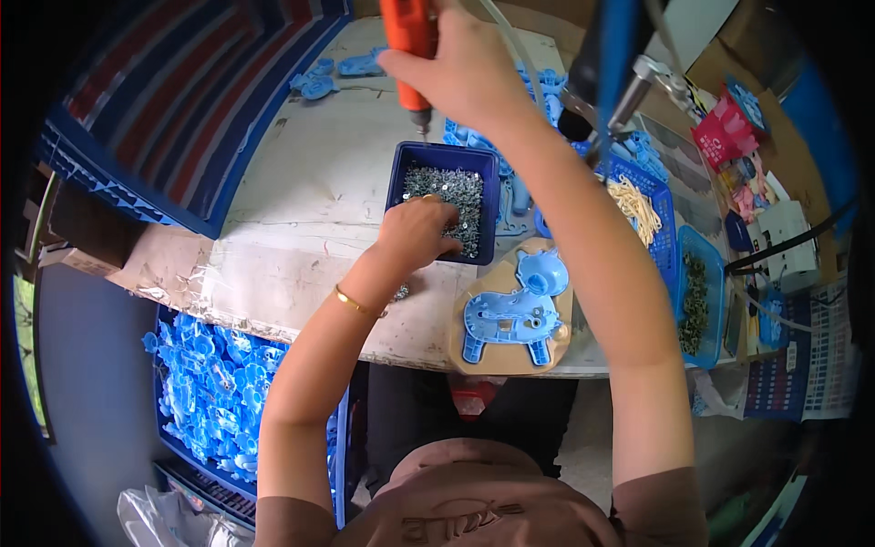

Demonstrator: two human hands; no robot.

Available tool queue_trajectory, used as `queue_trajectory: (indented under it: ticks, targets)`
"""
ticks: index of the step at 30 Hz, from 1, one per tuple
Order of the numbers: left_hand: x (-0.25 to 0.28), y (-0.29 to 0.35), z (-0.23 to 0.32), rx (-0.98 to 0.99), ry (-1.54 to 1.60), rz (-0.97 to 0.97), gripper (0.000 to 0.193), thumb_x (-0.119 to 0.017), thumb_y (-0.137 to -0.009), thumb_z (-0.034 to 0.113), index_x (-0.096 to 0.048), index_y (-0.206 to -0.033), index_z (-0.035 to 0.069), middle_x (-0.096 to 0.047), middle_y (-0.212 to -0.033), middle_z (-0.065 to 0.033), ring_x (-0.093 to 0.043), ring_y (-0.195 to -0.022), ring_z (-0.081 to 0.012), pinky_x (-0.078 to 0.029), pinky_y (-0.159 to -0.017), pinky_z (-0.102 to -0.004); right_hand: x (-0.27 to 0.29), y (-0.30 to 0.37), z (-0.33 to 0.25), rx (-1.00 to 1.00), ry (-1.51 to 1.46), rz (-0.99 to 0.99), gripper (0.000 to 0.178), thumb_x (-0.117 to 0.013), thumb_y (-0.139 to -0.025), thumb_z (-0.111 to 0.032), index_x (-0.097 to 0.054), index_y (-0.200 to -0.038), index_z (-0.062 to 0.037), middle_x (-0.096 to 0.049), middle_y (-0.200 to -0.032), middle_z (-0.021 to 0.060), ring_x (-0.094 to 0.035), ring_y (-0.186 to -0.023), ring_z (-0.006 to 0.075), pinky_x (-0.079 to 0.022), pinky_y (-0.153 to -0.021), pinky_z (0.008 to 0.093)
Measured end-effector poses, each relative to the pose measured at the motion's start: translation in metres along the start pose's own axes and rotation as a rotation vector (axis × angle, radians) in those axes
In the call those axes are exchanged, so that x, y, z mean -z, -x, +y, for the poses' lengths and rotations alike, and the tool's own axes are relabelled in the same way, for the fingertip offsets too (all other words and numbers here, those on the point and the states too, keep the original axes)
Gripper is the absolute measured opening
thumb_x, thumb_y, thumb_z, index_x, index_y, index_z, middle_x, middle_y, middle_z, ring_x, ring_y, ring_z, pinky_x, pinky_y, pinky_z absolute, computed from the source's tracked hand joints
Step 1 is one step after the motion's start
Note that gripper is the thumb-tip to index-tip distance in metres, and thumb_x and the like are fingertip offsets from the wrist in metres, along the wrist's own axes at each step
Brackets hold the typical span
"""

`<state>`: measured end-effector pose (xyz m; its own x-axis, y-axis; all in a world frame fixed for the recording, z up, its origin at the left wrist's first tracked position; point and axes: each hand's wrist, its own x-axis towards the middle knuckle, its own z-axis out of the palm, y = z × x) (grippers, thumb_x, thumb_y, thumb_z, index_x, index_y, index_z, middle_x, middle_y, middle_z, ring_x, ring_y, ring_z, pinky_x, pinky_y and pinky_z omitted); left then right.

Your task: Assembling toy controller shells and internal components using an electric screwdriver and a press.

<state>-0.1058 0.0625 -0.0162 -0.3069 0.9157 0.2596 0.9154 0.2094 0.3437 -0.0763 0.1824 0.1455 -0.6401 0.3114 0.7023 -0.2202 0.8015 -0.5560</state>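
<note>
My right hand (469, 68) grips an orange electric screwdriver (410, 46), its bit pointing down at the far edge of a dark blue bin (396, 182). Small silver screws (460, 196) fill much of that bin. My left hand (417, 230) is among them, fingers curled; whether screws are pinched in them is hidden. Nearer to me, a light-blue animal-shaped plastic shell (506, 314) lies on a brown board (469, 360), its inner side up. A few loose screws (402, 292) lie beside my left wrist.
A crate of blue parts (214, 392) stands below the table at left. On the right are a blue basket with cream-coloured pieces (635, 210) and a light-blue tray of small screws (694, 305). More blue parts (314, 82) lie at the far side. A metal arm (635, 91) stands behind.
</note>
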Motion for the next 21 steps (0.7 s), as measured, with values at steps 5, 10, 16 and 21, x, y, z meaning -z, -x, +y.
queue_trajectory:
  ticks: [5,10,16,21]
  targets:
    - [-0.003,-0.005,0.002,-0.032,-0.049,-0.107,0.015,-0.071,-0.078,0.026,-0.066,-0.083,0.012,-0.064,-0.086,-0.0043,-0.062,-0.091,-0.0269,-0.051,-0.076,-0.0388,0.039,0.009,-0.028,-0.342,-0.129,-0.197,0.029,-0.068,-0.082,-0.011,-0.054,-0.104,0.0014,-0.065,-0.068,0.0085,-0.064,-0.053,0.0178,-0.052,-0.054,0.0318]
    - [0.004,0.001,0.006,-0.017,-0.088,-0.028,0.011,-0.067,-0.081,0.025,-0.069,-0.085,0.015,-0.064,-0.082,-0.0014,-0.062,-0.087,-0.0235,-0.052,-0.071,-0.0367,0.050,0.026,-0.005,-0.333,-0.172,-0.243,0.037,-0.066,-0.086,-0.013,-0.053,-0.119,0.0005,-0.066,-0.083,0.0074,-0.064,-0.068,0.0124,-0.051,-0.061,0.0263]
    - [0.018,0.020,0.022,-0.191,-0.061,0.107,0.009,-0.070,-0.079,0.020,-0.069,-0.086,0.013,-0.064,-0.084,-0.0006,-0.060,-0.081,-0.0220,-0.051,-0.068,-0.0341,0.048,0.063,0.005,-0.325,-0.362,-0.291,0.041,-0.067,-0.082,-0.019,-0.047,-0.113,-0.0016,-0.062,-0.085,0.0098,-0.062,-0.079,0.0159,-0.049,-0.070,0.0318]
    - [0.018,0.040,0.047,-0.234,0.064,0.229,0.013,-0.073,-0.074,0.019,-0.063,-0.082,0.013,-0.058,-0.079,0.0006,-0.057,-0.076,-0.0189,-0.051,-0.063,-0.0324,0.048,0.102,-0.024,-0.373,-0.712,-0.225,0.033,-0.063,-0.079,-0.013,-0.053,-0.107,0.0009,-0.058,-0.074,0.0037,-0.056,-0.064,0.0102,-0.046,-0.061,0.0248]
